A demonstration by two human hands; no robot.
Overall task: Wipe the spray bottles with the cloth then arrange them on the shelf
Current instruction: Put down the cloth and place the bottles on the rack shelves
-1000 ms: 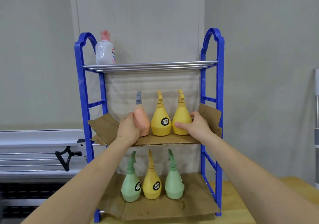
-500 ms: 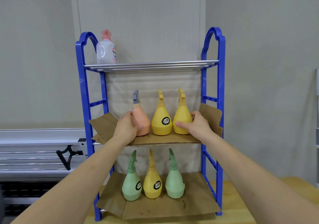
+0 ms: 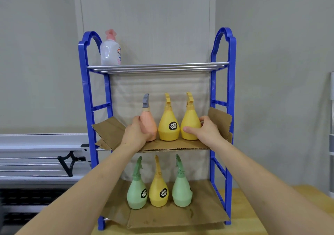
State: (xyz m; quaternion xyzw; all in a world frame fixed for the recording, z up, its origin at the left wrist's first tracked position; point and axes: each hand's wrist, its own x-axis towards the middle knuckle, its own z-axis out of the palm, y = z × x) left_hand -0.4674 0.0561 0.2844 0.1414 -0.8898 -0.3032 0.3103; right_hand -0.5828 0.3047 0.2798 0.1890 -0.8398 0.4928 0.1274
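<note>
Hands reach to the middle shelf at the centre of the frame. The left hand (image 3: 135, 135) curls its fingers round the pink bottle (image 3: 149, 124), and the right hand (image 3: 204, 133) wraps the right yellow bottle (image 3: 190, 124), thumb across its front. Between them stands another yellow bottle (image 3: 169, 126), just beside both. All three rest upright on cardboard (image 3: 171, 145) laid over that level of the blue shelf (image 3: 230, 108). On the bottom level, lower centre, two green bottles (image 3: 137, 194) (image 3: 181, 192) flank a yellow one (image 3: 158, 192). A white bottle (image 3: 110, 51) with a pink cap stands at the upper left, on the top rails.
</note>
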